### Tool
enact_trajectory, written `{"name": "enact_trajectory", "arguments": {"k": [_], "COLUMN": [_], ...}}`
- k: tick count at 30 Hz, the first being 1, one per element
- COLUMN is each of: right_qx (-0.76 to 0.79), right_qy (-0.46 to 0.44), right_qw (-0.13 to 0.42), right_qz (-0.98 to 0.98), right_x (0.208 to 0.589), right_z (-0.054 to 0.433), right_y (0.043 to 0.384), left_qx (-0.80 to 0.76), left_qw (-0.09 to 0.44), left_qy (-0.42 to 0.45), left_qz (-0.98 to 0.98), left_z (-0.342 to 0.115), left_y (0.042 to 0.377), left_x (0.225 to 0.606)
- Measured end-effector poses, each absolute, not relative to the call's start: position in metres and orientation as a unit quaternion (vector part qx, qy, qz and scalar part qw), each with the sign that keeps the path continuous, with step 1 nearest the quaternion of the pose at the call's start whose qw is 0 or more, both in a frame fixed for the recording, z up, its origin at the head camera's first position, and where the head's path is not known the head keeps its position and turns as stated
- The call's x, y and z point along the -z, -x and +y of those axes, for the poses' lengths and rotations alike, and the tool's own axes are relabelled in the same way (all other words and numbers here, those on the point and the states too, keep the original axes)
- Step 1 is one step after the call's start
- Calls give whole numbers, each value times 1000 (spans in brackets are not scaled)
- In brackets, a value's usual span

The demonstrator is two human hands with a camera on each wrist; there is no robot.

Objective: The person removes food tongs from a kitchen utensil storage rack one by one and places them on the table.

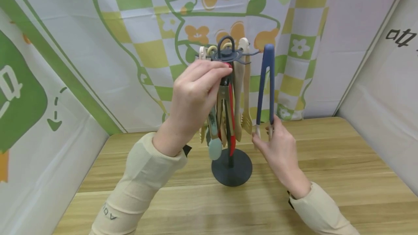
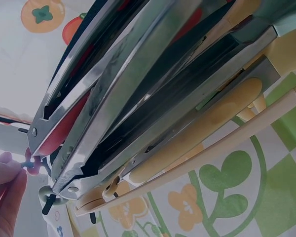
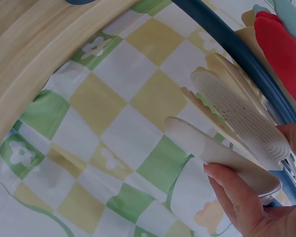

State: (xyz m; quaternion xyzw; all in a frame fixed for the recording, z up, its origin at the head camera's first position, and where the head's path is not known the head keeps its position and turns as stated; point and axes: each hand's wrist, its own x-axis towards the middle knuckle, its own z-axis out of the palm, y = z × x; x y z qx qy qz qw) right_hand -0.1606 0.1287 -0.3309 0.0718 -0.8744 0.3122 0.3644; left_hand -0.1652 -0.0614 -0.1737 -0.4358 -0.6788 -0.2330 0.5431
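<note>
My left hand (image 1: pixel 197 91) was up at the top of a dark rack (image 1: pixel 232 177), thumb and fingertips pinching the tip of one of its hooks, with a red loop (image 2: pixel 35 165) just beside them. That loop belonged to the red-and-black tongs (image 1: pixel 233 145), which hung straight down below my fingers. My right hand (image 1: pixel 282 149) was grasping a pair of blue tongs (image 1: pixel 269 55) by their pale heads (image 3: pixel 222 153); I had them upright, joined end at the top, pale ends down in my grip and the arms a little spread. They were off toward the tabletop's back right corner from the rack, near the hook tips; I couldn't tell whether they touched any.

The rack's round base sat on the wooden tabletop (image 1: pixel 147 180), about midway between the left and right edges and in front of the back edge. Around its post other tongs hung close together: one pair with a pale green head (image 1: pixel 215 149), cream ones (image 1: pixel 240 97), and tan ones with a toothed end (image 1: pixel 247 119) on the side facing my right hand. From my left wrist, several metal arms (image 2: pixel 138 64) crossed one another.

Behind the back edge hung a white cloth (image 1: pixel 130 61) with green and yellow checks and orange flowers. My beige sleeves (image 1: pixel 143 177) reached my wrists, the left one bearing dark lettering.
</note>
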Motion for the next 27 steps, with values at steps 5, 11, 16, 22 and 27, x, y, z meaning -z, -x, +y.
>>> {"name": "enact_trajectory", "arguments": {"k": [5,11,16,22,27], "right_qx": [-314,-322,-320,-320,-316], "right_qy": [-74,-68,-59,-51,-32], "right_qw": [366,351,341,312,274], "right_qz": [-873,-877,-882,-893,-908], "right_x": [333,338,343,348,352], "right_z": [133,139,145,152,159], "right_y": [161,161,162,163,162], "left_qx": [240,240,239,243,245], "left_qw": [545,545,546,551,553], "left_qy": [436,435,437,436,435], "left_qz": [-675,-676,-673,-669,-668], "left_z": [-61,-61,-61,-61,-61], "left_y": [166,166,167,167,167], "left_x": [174,174,174,174,175]}}
